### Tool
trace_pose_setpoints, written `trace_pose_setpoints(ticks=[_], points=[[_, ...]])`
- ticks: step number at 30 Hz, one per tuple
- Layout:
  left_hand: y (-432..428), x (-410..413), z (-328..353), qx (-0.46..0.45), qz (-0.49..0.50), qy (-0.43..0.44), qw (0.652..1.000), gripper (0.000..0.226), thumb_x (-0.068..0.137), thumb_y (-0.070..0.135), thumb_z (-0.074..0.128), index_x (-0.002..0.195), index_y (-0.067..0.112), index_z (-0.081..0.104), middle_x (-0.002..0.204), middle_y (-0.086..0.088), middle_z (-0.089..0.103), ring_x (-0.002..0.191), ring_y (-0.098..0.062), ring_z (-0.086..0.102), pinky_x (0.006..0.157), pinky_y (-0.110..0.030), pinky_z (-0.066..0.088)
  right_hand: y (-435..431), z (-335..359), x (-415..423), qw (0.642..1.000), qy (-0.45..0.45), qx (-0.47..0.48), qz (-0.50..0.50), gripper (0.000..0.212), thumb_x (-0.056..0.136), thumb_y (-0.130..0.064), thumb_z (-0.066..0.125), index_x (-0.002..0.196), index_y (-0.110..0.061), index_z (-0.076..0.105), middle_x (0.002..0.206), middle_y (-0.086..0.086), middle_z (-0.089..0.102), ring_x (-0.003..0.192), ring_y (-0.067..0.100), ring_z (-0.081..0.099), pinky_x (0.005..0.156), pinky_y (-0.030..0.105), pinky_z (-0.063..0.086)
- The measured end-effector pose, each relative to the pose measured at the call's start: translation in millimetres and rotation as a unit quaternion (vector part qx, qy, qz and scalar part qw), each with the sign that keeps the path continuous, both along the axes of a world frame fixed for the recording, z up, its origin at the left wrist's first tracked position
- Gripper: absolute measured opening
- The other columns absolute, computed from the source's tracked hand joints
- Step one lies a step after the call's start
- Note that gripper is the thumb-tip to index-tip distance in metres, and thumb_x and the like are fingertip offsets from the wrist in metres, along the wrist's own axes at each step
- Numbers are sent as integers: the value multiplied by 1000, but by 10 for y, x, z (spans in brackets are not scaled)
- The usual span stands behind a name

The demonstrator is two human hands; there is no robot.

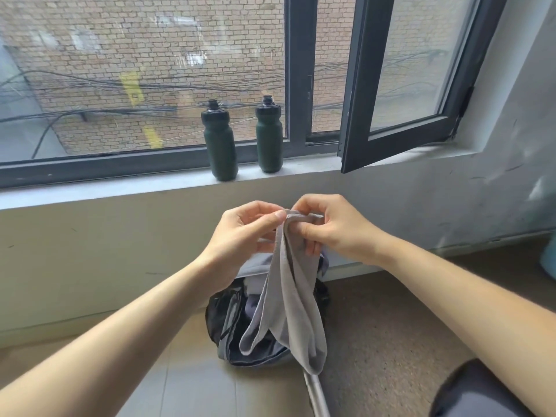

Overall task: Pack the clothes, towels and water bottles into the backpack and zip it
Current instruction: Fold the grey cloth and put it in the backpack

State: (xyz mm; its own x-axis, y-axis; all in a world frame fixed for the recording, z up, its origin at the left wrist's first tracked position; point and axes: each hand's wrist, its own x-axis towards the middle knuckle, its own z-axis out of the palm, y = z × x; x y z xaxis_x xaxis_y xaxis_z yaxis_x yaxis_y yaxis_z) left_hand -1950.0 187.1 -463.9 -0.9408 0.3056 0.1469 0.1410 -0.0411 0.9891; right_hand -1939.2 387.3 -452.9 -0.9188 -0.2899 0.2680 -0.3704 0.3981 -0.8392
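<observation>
Together both hands (pixel 240 233) (pixel 334 228) pinch towel (pixel 285 296); backpack (pixel 228 320) below.

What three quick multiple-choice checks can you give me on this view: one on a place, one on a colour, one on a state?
1. Where do the two water bottles stand?
A. on the floor
B. on the windowsill
C. on a chair

2. What colour is the towel that the left hand and right hand pinch by its top edge?
A. red
B. yellow
C. grey

3. The backpack is:
A. open at the top
B. zipped shut
C. worn on the person's back

Key:
1 B: both stand upright on the windowsill.
2 C: the hanging towel is plain grey.
3 A: its top gapes wide below the towel.
</observation>
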Motion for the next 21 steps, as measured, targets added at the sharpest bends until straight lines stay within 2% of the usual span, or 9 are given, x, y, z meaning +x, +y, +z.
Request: trace_pose_setpoints(ticks=[3, 6, 8, 12, 15, 18, 21], points=[[-26, -18, -65, -79, 29, 47, 995, 13, 86, 16, 82, 97, 12, 76, 85, -9, 77, 75, -15, 69, 69, -29, 59, 24, 9, -6, 1000, -4, -17, -17, 17, 93, -18, 71, 99, -3, 64, 70, 8, 66, 52, 20, 64, 48, 34, 55], [0, -15, -139, -144, 58, 93, 983, 17, 72, 26, 85, 85, 20, 76, 74, -1, 72, 64, -12, 64, 60, -25, 55, 50, 1, -17, 999, -5, -24, -34, 14, 94, -19, 70, 94, -7, 63, 61, -3, 64, 49, 18, 63, 43, 30, 50], [41, -18, -178, -159, 81, 99, 979, 15, 69, 28, 82, 82, 24, 75, 74, 2, 72, 61, -10, 63, 58, -22, 51, 49, 9, -21, 999, 0, -27, -39, 16, 94, -19, 70, 93, -6, 63, 61, 1, 63, 48, 19, 63, 43, 30, 50], [115, -13, -247, -207, 129, 119, 962, 18, 62, 34, 73, 80, 31, 74, 75, 7, 74, 65, -9, 71, 63, -24, 54, 39, 24, -13, 998, 21, -21, -47, 19, 94, -20, 71, 94, -3, 63, 67, 22, 64, 49, 26, 65, 44, 35, 51], [141, -60, -297, -233, 147, 118, 954, 18, 61, 37, 69, 78, 32, 73, 73, 9, 72, 67, -6, 70, 65, -25, 56, 34, 13, -12, 998, 31, -20, -49, 20, 95, -18, 71, 95, 0, 61, 67, 16, 64, 50, 28, 67, 43, 35, 53], [129, -154, -394, -267, 114, 91, 953, 7, 66, 25, 69, 72, 30, 70, 69, 11, 70, 69, -9, 67, 68, -27, 53, 57, 7, -21, 998, 28, -36, -46, 20, 97, -15, 67, 97, 3, 58, 71, 2, 65, 52, 29, 69, 42, 33, 53], [58, -246, -585, -303, 54, 54, 950, 11, 68, 12, 66, 70, 22, 68, 63, 12, 64, 65, -10, 60, 62, -26, 50, 109, 28, -43, 996, 45, -53, -47, 20, 98, -11, 65, 100, 6, 55, 79, 13, 66, 58, 32, 71, 49, 37, 57]])
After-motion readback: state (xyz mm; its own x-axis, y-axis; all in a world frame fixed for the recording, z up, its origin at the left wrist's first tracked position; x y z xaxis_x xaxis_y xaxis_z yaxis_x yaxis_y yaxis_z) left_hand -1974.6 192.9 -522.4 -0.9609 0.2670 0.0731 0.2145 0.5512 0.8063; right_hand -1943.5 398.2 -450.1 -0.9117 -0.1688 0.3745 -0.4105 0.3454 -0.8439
